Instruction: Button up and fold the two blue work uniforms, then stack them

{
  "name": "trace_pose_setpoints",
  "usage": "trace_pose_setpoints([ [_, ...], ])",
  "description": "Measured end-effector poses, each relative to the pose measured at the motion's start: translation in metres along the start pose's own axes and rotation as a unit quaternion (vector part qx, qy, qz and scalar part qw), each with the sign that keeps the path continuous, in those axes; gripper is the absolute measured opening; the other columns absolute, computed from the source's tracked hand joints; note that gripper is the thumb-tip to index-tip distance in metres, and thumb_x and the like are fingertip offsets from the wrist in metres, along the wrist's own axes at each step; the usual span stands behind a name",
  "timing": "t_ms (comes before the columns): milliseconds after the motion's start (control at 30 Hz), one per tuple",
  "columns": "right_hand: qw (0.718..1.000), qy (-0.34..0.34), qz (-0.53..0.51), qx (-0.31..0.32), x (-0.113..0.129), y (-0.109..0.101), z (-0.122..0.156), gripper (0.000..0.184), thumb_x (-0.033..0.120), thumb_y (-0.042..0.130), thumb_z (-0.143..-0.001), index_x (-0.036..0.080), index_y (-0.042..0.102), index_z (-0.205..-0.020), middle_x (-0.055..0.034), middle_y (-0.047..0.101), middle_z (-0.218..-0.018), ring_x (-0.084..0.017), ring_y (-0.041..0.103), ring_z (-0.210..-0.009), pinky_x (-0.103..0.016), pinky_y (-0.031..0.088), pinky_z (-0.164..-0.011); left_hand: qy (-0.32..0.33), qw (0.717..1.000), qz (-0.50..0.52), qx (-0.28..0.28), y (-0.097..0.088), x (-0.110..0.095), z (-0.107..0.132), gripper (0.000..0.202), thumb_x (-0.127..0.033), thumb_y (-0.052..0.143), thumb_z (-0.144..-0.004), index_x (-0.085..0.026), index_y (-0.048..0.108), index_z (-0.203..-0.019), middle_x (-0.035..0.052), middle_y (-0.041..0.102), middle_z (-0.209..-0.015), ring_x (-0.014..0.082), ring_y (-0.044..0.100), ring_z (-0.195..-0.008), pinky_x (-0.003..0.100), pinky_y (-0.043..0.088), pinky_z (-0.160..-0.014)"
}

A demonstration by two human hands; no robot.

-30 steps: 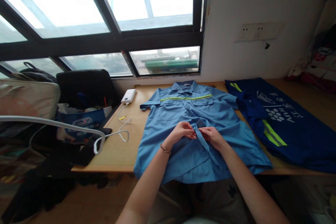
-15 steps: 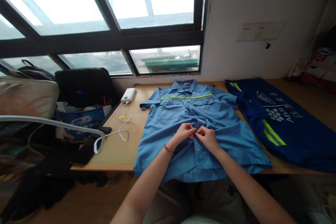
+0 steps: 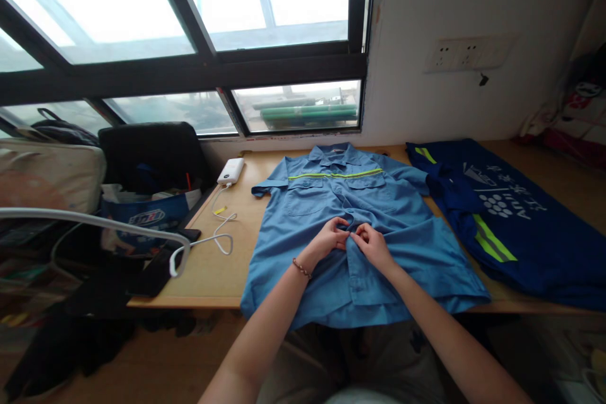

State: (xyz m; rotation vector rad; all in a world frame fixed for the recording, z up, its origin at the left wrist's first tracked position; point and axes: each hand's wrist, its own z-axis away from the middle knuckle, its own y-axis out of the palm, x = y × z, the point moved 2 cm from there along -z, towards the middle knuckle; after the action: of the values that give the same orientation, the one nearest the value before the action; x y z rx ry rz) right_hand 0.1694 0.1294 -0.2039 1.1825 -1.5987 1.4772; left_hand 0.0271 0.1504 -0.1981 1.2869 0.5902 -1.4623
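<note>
A light blue short-sleeved work shirt (image 3: 303, 252) lies front up on the wooden table, its collar toward the window and its hem hanging over the near edge. A yellow reflective stripe crosses its chest above two flap pockets. My left hand (image 3: 332, 235) pinches the front placket about halfway down, fingers closed on the cloth. Close beside it, my right hand (image 3: 370, 242) grips the same placket between thumb and fingers. The fingertips nearly meet, and they hide whatever button or buttonhole is there.
A dark blue garment (image 3: 544, 246) with reflective strips lies right of the shirt. On the left of the table (image 3: 208, 284) are a white power bank (image 3: 231, 171), its white cable (image 3: 215, 238) and a black phone (image 3: 156, 268). A black chair (image 3: 151, 151) and bags stand further left.
My left hand has shifted slightly left and up along the placket, its fingers more curled. My right hand stays at nearly the same spot. The shirt lies as before.
</note>
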Motion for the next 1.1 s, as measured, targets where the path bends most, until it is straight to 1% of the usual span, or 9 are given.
trace_pose_setpoints([
  [100, 0.999, 0.021, -0.033, 0.005, -0.004, 0.000, -0.002, 0.025, 0.044, 0.049, -0.075, 0.020, 0.047, -0.069, 0.0061, 0.041, -0.046, -0.010, 0.038, -0.042, -0.022, 0.028, -0.044, -0.010, 1.000, 0.011, 0.026, 0.000, -0.002, 0.001, 0.045, -0.021, 0.069, -0.061, -0.015, 0.044, -0.098, -0.0038, 0.052, -0.057, 0.0090, 0.054, -0.048, 0.024, 0.047, -0.054],
  [233, 0.997, 0.037, -0.063, 0.033, -0.006, 0.001, -0.003, 0.026, 0.046, 0.047, -0.075, 0.020, 0.046, -0.069, 0.0061, 0.041, -0.046, -0.010, 0.037, -0.041, -0.022, 0.027, -0.043, -0.005, 1.000, 0.014, 0.026, -0.001, -0.003, 0.003, 0.046, -0.018, 0.068, -0.060, -0.015, 0.044, -0.100, -0.0036, 0.052, -0.058, 0.0089, 0.054, -0.049, 0.025, 0.047, -0.055],
  [400, 0.998, 0.029, -0.044, 0.019, -0.005, -0.001, -0.003, 0.024, 0.042, 0.046, -0.077, 0.020, 0.044, -0.067, 0.0057, 0.041, -0.047, -0.010, 0.037, -0.043, -0.022, 0.028, -0.044, 0.012, 0.999, 0.019, 0.031, 0.001, -0.002, 0.002, 0.046, -0.016, 0.068, -0.059, -0.016, 0.045, -0.098, -0.0064, 0.050, -0.055, 0.0053, 0.048, -0.045, 0.018, 0.042, -0.049],
  [600, 0.999, 0.015, -0.020, 0.027, -0.004, 0.000, -0.003, 0.027, 0.041, 0.042, -0.079, 0.019, 0.047, -0.064, 0.0028, 0.047, -0.054, -0.011, 0.042, -0.050, -0.022, 0.030, -0.048, 0.045, 0.998, -0.011, 0.050, 0.000, -0.004, 0.001, 0.047, -0.022, 0.069, -0.061, -0.017, 0.044, -0.100, -0.0049, 0.052, -0.056, 0.0071, 0.051, -0.047, 0.020, 0.046, -0.052],
  [700, 0.990, 0.077, -0.092, 0.068, -0.009, 0.002, -0.005, 0.031, 0.044, 0.043, -0.075, 0.019, 0.043, -0.057, 0.0040, 0.041, -0.048, -0.009, 0.036, -0.044, -0.022, 0.025, -0.043, 0.056, 0.996, -0.032, 0.063, -0.001, -0.005, 0.002, 0.049, -0.025, 0.071, -0.060, -0.017, 0.044, -0.101, -0.0046, 0.053, -0.057, 0.0081, 0.052, -0.048, 0.021, 0.046, -0.052],
  [767, 0.973, 0.129, -0.161, 0.106, -0.012, 0.003, -0.007, 0.034, 0.046, 0.047, -0.071, 0.019, 0.038, -0.051, 0.0060, 0.034, -0.043, -0.007, 0.029, -0.038, -0.021, 0.021, -0.039, 0.063, 0.994, -0.049, 0.080, 0.000, -0.006, 0.003, 0.049, -0.026, 0.071, -0.061, -0.017, 0.044, -0.101, -0.0049, 0.052, -0.056, 0.0082, 0.052, -0.049, 0.020, 0.045, -0.052],
  [900, 0.954, 0.169, -0.209, 0.136, -0.014, 0.003, -0.011, 0.036, 0.046, 0.049, -0.067, 0.020, 0.035, -0.047, 0.0078, 0.027, -0.039, -0.005, 0.023, -0.035, -0.021, 0.014, -0.037, 0.085, 0.988, -0.082, 0.099, 0.000, -0.004, 0.000, 0.046, -0.027, 0.067, -0.066, -0.017, 0.042, -0.103, -0.0050, 0.051, -0.057, 0.0081, 0.051, -0.049, 0.021, 0.046, -0.053],
  [1000, 0.977, 0.128, -0.146, 0.092, -0.007, -0.001, -0.008, 0.037, 0.046, 0.044, -0.073, 0.019, 0.038, -0.048, 0.0065, 0.029, -0.039, -0.007, 0.027, -0.036, -0.022, 0.018, -0.039, 0.117, 0.983, -0.118, 0.076, -0.002, 0.000, -0.005, 0.044, -0.027, 0.064, -0.068, -0.017, 0.042, -0.104, -0.0058, 0.049, -0.055, 0.0081, 0.050, -0.047, 0.020, 0.044, -0.050],
  [1100, 0.998, -0.008, 0.001, 0.055, 0.011, -0.005, 0.007, 0.034, 0.041, 0.041, -0.080, 0.018, 0.045, -0.054, 0.0043, 0.039, -0.045, -0.009, 0.036, -0.044, -0.023, 0.026, -0.046, 0.144, 0.976, -0.156, 0.055, -0.007, 0.002, -0.011, 0.041, -0.026, 0.062, -0.069, -0.017, 0.042, -0.103, -0.0060, 0.048, -0.054, 0.0083, 0.049, -0.045, 0.018, 0.041, -0.046],
])
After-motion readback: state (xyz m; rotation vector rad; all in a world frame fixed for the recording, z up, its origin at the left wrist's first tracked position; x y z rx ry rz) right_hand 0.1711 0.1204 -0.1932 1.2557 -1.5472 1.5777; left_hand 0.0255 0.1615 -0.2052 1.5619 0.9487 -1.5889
